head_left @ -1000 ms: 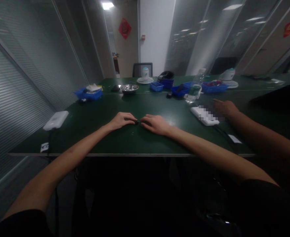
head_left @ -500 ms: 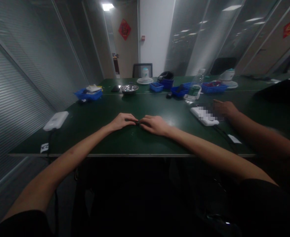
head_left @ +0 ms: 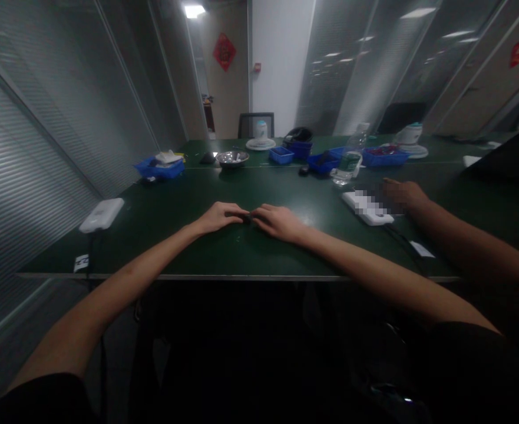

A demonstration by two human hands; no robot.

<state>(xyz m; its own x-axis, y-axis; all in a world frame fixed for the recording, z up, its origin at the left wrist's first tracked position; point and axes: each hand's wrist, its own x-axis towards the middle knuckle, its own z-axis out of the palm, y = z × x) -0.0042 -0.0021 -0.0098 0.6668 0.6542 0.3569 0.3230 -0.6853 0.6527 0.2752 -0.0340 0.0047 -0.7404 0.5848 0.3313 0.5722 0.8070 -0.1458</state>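
Note:
My left hand [head_left: 218, 217] and my right hand [head_left: 277, 222] meet fingertip to fingertip above the dark green table [head_left: 206, 257]. Between them is a small dark piece [head_left: 247, 218], too small and dim to name. Thumb and fingers of the left hand pinch it from one side. On the other side the right hand's fingertips close on it, its fingers bent and partly hidden behind one another. Both wrists stay low, close to the tabletop.
White boxes with cables lie left [head_left: 102, 215] and right. Another person's hand [head_left: 404, 194] rests by the right one, beside a plastic bottle [head_left: 349, 162]. Further back are a metal bowl [head_left: 231, 159], a blue tray [head_left: 159, 168], more blue trays and white fans.
My right fingertips have shifted slightly up on the dark piece, and more of it shows between the hands. The view has moved a little; the other person's hand stays by the white box.

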